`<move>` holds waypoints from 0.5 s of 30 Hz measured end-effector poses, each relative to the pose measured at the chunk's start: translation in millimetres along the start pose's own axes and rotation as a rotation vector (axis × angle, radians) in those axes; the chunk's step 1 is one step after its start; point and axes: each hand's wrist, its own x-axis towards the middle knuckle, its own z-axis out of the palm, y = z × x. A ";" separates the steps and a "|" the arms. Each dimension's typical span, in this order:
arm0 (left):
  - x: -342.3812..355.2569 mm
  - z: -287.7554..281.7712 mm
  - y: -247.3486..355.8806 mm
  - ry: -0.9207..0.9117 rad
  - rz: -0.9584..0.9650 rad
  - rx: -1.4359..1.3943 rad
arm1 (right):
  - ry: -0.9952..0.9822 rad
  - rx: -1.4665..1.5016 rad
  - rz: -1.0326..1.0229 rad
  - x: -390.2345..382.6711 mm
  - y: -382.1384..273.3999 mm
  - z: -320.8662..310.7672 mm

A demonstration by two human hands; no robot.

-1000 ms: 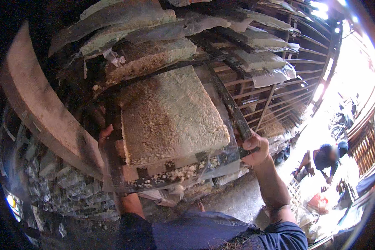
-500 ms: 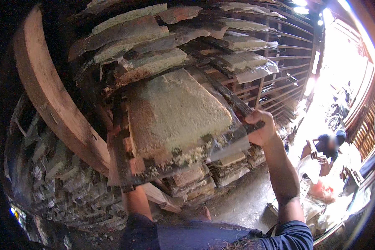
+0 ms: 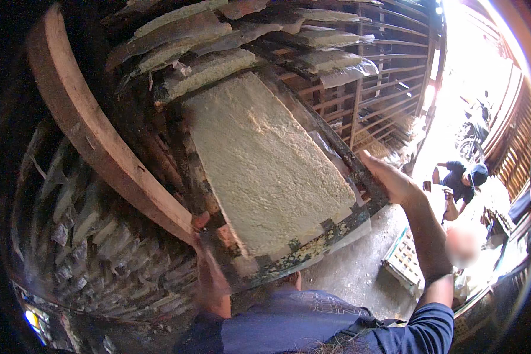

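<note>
Head: left hand (image 3: 207, 253), right hand (image 3: 393, 182) hold tray (image 3: 198, 170) (slab (image 3: 271, 165) atop).

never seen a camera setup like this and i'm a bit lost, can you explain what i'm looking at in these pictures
There is no machine here, just a person's two bare hands. The view comes from a wide fisheye camera worn on the head, looking down, so straight edges look bent. The left hand is at the left edge of a dark-framed tray, the right hand at its right edge; how firmly each grips is hard to tell. On the tray lies a pale, rough slab. Beyond it are similar slabs on racks. A wooden beam curves down the left, and another person is at the right.
</note>
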 end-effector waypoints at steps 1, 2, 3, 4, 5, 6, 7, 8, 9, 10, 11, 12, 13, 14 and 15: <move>-7.5 -2.3 -6.5 -0.002 -0.022 0.002 | 0.080 -0.029 -0.052 -2.6 3.6 12.1; -10.7 -2.2 -16.1 -0.010 -0.048 0.001 | 0.174 -0.114 -0.069 -9.4 9.9 17.7; -15.1 -5.2 -23.5 -0.015 -0.072 0.000 | 0.266 -0.199 -0.083 -17.8 19.1 23.1; -21.3 -8.4 -28.0 -0.013 -0.090 0.000 | 0.348 -0.287 -0.099 -26.9 27.2 29.4; -27.9 -13.0 -31.2 -0.010 -0.106 0.003 | 0.256 -0.215 -0.157 -39.7 34.3 37.3; -38.1 -17.8 -28.4 0.000 -0.117 0.015 | 0.289 -0.179 -0.199 -44.1 51.3 41.6; -41.7 -20.7 -34.9 -0.009 -0.140 0.018 | 0.317 -0.164 -0.202 -53.4 66.8 44.1; -45.2 -22.7 -41.8 -0.016 -0.164 0.016 | 0.346 -0.150 -0.206 -63.3 79.8 46.5; -49.7 -24.7 -43.8 -0.022 -0.181 0.027 | 0.389 -0.177 -0.200 -72.2 88.8 51.0; -51.9 -26.1 -47.0 -0.032 -0.203 0.035 | 0.434 -0.184 -0.205 -81.3 96.1 55.1; -53.5 -24.7 -50.6 -0.042 -0.220 0.038 | 0.454 -0.159 -0.228 -87.3 108.4 56.2; -52.3 -21.4 -53.8 -0.062 -0.241 0.051 | 0.482 -0.127 -0.252 -91.4 120.4 55.3; -49.0 -14.7 -58.7 -0.090 -0.264 0.060 | 0.514 -0.107 -0.210 -96.3 126.2 54.5; -43.8 -6.6 -63.1 -0.120 -0.286 0.067 | 0.551 -0.084 -0.170 -101.4 130.8 54.8; -38.4 0.0 -66.6 -0.151 -0.308 0.081 | 0.596 -0.053 -0.123 -108.4 140.2 54.6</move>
